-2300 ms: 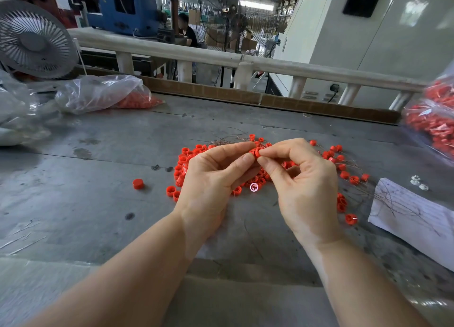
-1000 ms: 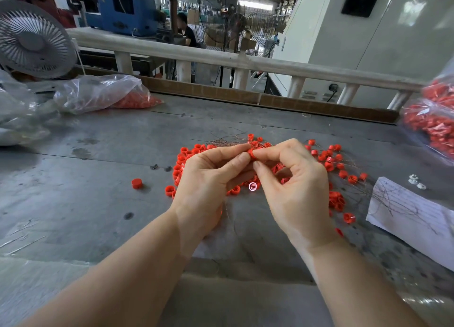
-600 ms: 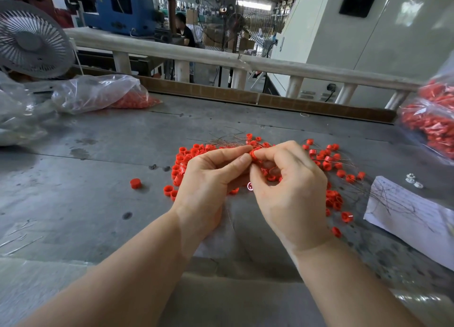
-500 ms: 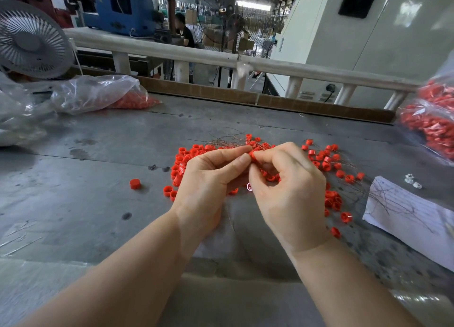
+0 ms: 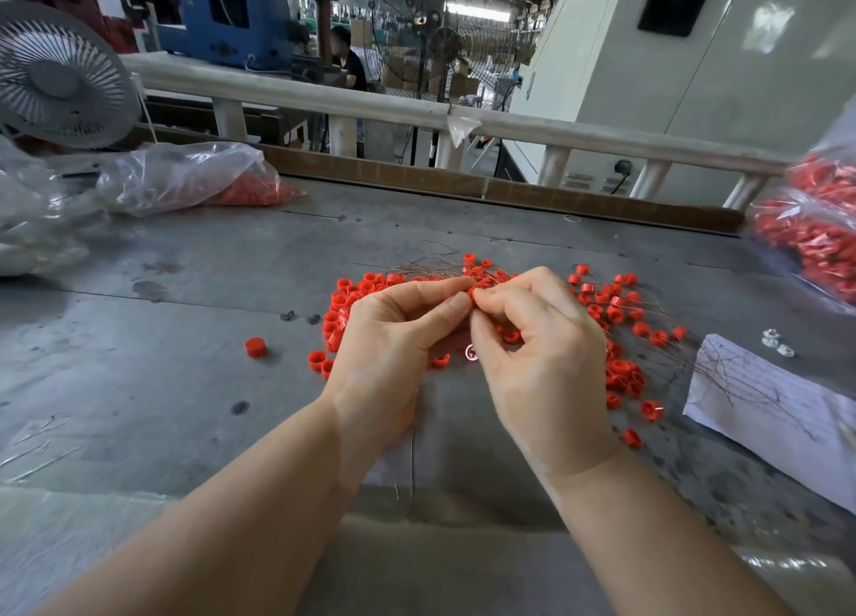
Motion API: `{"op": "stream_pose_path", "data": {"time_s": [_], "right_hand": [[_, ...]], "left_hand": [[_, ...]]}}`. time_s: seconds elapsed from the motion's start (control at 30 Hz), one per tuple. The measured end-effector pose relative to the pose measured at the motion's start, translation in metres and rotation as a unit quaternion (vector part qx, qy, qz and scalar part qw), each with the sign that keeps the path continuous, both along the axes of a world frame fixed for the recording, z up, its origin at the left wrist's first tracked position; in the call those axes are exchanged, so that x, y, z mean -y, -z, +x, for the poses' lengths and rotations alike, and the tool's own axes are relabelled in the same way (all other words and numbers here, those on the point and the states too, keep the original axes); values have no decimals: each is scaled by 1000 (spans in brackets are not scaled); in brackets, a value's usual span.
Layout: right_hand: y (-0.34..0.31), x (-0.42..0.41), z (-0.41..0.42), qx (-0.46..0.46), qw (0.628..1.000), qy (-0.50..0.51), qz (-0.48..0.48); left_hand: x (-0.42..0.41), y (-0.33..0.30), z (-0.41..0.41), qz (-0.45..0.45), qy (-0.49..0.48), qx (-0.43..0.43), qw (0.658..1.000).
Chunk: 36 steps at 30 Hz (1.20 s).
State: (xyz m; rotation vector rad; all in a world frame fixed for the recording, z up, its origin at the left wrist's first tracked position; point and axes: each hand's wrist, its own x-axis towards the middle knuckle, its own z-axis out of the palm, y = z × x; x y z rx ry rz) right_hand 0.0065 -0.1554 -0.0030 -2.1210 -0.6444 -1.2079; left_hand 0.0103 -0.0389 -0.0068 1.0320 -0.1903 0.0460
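Right at the fingertips, where the two hands meet, sits one little red cap [image 5: 473, 291], held a touch above the pile as far as I can tell. Both grips are clamped on it: the left grip [image 5: 393, 337] pinches it thumb-and-forefinger from one side, the right grip [image 5: 542, 351] does the same from the other, and the spare fingers curl loosely out of the way. My guess is it's held out at the tips like that so a fine wire can be worked onto it, though any wire at the cap itself is too thin for me to make out. Directly under and behind the grips is the loose pile of red caps [image 5: 352, 300] with thin wires [image 5: 431, 263] tangled through it, probably kept close so the next one is a short reach. Just right of the grips more caps [image 5: 616, 310] lie scattered, and further right is a sheet of paper [image 5: 764, 398] with wire strands on it. One stray cap [image 5: 254, 347] sits off to the left on the desk [image 5: 185, 384], well apart from the pile.
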Motion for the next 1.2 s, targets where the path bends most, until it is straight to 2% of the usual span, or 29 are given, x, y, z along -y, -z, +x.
{"op": "stream_pose_path", "data": {"time_s": [0.47, 0.7, 0.87, 1.2], "right_hand": [[2, 0, 4, -86, 990, -63, 87], [0, 0, 7, -219, 942, -102, 231], [1, 1, 8, -304, 902, -146, 268], [1, -2, 5, -313, 881, -156, 320]], "left_hand": [[-2, 2, 4, -41, -7, -32, 999], [2, 3, 5, -26, -4, -7, 1000], [0, 4, 5, 16, -26, 0, 1000], [4, 7, 4, 125, -93, 53, 986]]}}
